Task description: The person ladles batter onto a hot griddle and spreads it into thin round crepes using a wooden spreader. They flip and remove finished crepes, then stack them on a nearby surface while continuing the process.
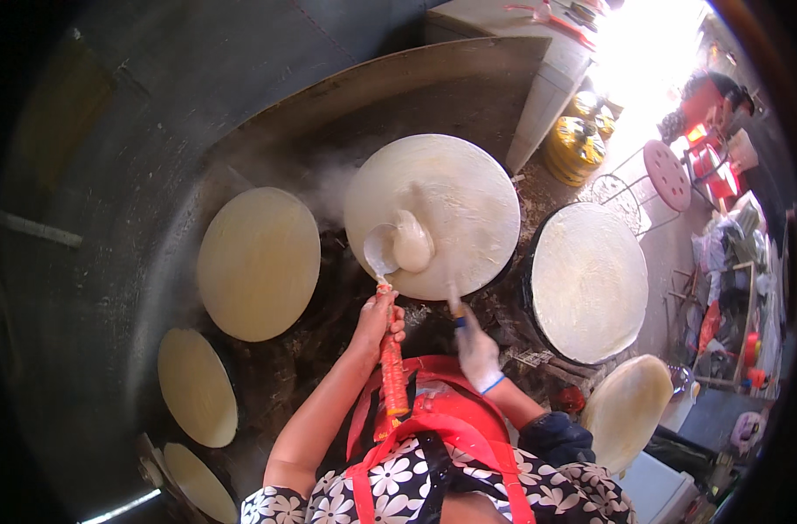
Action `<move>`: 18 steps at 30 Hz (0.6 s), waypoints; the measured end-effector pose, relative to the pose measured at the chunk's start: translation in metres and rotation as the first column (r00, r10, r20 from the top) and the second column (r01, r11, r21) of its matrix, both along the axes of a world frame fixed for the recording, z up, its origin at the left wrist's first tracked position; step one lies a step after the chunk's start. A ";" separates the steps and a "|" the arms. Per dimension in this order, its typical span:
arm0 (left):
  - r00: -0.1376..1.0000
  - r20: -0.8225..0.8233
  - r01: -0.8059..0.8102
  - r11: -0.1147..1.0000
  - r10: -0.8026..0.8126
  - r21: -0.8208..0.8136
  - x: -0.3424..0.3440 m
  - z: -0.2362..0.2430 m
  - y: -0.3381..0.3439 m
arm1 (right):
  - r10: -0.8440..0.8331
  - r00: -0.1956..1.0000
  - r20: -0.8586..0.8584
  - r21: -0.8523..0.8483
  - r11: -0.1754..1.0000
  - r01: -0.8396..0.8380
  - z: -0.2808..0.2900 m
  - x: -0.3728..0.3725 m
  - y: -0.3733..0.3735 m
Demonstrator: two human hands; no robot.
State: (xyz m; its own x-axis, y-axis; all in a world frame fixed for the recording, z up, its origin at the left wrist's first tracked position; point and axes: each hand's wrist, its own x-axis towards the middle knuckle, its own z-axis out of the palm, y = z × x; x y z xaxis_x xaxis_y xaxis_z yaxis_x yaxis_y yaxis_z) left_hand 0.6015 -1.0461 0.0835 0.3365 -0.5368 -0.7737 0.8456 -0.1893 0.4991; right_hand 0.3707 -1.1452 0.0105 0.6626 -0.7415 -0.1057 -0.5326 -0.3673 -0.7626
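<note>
My left hand (377, 321), bare, is closed round the red-wrapped handle of a ladle (381, 250). The ladle's metal bowl rests over the middle griddle, where a pale crepe (468, 188) covers the round plate. Touching the bowl is a thick lump of pale batter or dough (413, 243). My right hand (479, 354), in a white glove, grips a scraper (455, 301) with a dark blue part on its handle. Its blade is blurred at the crepe's near edge, and its exact shape cannot be made out.
Other round crepes lie on griddles at left (259, 264) and right (589, 283). A stack of pale flatbreads (627, 410) stands near my right elbow. A curved metal guard (390, 65) rises behind. Yellow containers (575, 148), a red stool (666, 175) and another person (704, 105) are farther right.
</note>
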 end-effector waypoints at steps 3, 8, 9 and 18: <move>0.998 -0.032 -0.062 0.996 0.060 -0.064 -0.008 0.011 -0.009 | 0.046 0.979 0.196 0.316 0.943 -0.108 0.006 0.030 0.007; 0.969 0.138 -0.187 0.973 0.206 -0.136 -0.010 0.075 0.021 | 0.304 0.944 0.130 -0.303 0.918 -0.254 0.074 0.023 -0.014; 0.958 0.136 -0.240 0.966 0.252 -0.093 -0.002 0.074 0.026 | 0.357 0.933 -0.035 -0.317 0.882 -0.349 0.096 0.024 -0.021; 0.590 -0.807 -0.597 0.656 -0.030 -0.461 -0.009 0.104 0.108 | 0.158 0.857 -0.490 -0.237 0.923 -0.305 0.042 0.053 -0.050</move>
